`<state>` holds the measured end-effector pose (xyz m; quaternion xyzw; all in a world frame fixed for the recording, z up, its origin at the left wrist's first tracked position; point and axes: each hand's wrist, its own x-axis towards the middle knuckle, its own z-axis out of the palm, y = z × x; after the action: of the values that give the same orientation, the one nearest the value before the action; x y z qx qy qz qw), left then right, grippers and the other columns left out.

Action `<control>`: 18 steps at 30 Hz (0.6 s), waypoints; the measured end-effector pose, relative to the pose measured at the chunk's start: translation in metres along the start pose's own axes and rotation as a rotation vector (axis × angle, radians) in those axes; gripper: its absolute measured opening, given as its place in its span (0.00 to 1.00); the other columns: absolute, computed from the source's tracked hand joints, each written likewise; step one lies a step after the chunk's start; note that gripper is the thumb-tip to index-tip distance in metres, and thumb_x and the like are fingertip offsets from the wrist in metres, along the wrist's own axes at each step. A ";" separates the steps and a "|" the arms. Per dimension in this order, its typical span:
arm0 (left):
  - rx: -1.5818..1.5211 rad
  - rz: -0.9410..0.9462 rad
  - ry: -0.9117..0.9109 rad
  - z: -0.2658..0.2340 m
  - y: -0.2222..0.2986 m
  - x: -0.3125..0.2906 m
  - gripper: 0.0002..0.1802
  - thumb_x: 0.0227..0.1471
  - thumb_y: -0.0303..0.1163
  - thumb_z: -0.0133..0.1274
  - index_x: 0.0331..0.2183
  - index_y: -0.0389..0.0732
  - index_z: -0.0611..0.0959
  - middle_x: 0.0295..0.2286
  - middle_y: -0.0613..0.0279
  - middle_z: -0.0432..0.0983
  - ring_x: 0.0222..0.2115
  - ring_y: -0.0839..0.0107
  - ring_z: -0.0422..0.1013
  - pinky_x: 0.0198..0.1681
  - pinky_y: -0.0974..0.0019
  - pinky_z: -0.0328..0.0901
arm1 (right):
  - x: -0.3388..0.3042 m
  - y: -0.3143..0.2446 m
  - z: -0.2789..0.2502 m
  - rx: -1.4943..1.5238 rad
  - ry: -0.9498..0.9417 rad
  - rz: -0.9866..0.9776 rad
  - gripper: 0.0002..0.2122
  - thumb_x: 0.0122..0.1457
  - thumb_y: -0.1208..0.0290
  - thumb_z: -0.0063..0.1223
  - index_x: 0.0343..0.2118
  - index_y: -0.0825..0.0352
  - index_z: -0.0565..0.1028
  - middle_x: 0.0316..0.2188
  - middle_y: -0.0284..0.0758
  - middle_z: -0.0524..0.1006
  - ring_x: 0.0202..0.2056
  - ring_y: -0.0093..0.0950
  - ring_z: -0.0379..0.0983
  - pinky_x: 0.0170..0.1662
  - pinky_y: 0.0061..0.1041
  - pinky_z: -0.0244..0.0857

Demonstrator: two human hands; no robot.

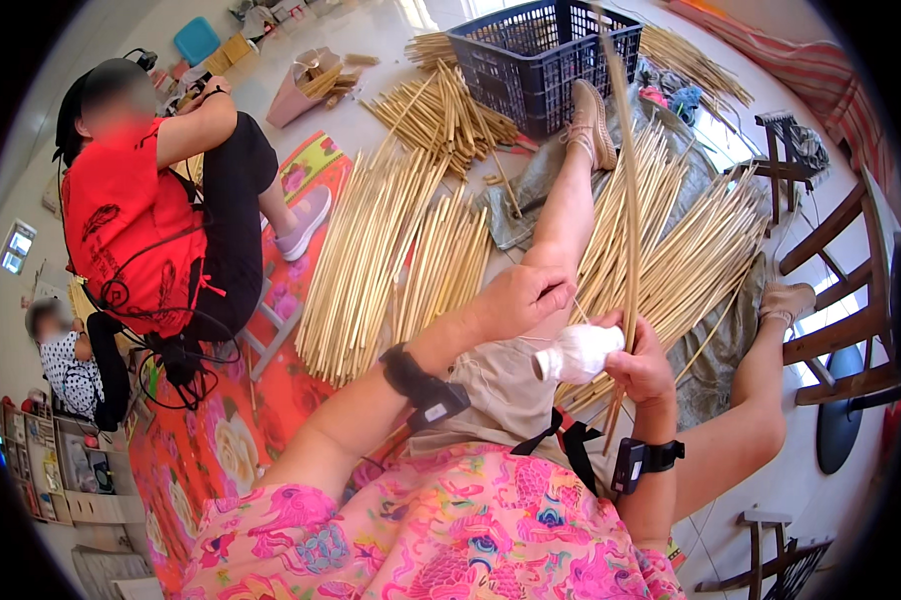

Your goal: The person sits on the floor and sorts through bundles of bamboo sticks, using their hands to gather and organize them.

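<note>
My right hand is closed around the lower part of a long, thin tan stalk that stands nearly upright. The same hand has a white bulging roll, perhaps wound thread, against its fingers; its narrower end points left. Above my lap, my left hand is closed with thumb and fingers pressed together, just up and left of the roll. Whatever it may pinch is too small to make out. Beyond my hands lie rows of cut straw-coloured stalks, with another spread of stalks on the right.
A dark plastic crate stands at the far side, near a pile of shorter stalks. One person in red sits at the left on a flowered red mat. Wooden chairs stand at the right.
</note>
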<state>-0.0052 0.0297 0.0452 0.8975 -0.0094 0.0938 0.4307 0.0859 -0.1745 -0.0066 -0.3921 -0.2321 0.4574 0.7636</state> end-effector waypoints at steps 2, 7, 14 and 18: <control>-0.045 0.083 -0.020 0.005 0.003 -0.002 0.10 0.53 0.34 0.46 0.28 0.37 0.75 0.20 0.51 0.70 0.20 0.59 0.68 0.26 0.62 0.62 | 0.003 0.005 -0.005 0.180 0.063 -0.122 0.18 0.46 0.78 0.57 0.40 0.67 0.66 0.29 0.33 0.72 0.22 0.18 0.69 0.18 0.13 0.59; 0.060 0.206 -0.262 0.021 0.010 -0.024 0.10 0.54 0.32 0.45 0.26 0.36 0.74 0.19 0.51 0.69 0.20 0.61 0.67 0.26 0.65 0.62 | 0.025 0.017 -0.017 -0.292 0.611 -0.456 0.14 0.49 0.81 0.55 0.39 0.69 0.67 0.30 0.34 0.72 0.24 0.19 0.70 0.23 0.15 0.65; -0.365 -0.079 0.056 -0.010 -0.007 -0.004 0.10 0.57 0.33 0.42 0.28 0.38 0.72 0.24 0.72 0.64 0.27 0.80 0.60 0.31 0.73 0.59 | 0.012 0.012 -0.009 -0.305 0.354 -0.081 0.15 0.46 0.79 0.60 0.37 0.70 0.69 0.28 0.32 0.74 0.28 0.20 0.71 0.31 0.18 0.69; -0.295 -0.006 -0.010 0.000 -0.032 -0.006 0.15 0.54 0.37 0.48 0.39 0.35 0.71 0.32 0.62 0.70 0.30 0.76 0.67 0.33 0.71 0.63 | 0.015 0.014 -0.002 -0.308 0.251 -0.091 0.16 0.45 0.79 0.61 0.38 0.69 0.69 0.30 0.31 0.73 0.29 0.19 0.71 0.33 0.18 0.69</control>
<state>-0.0076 0.0496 0.0196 0.8250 -0.0223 0.0858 0.5582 0.0866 -0.1583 -0.0191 -0.5474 -0.2199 0.3290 0.7374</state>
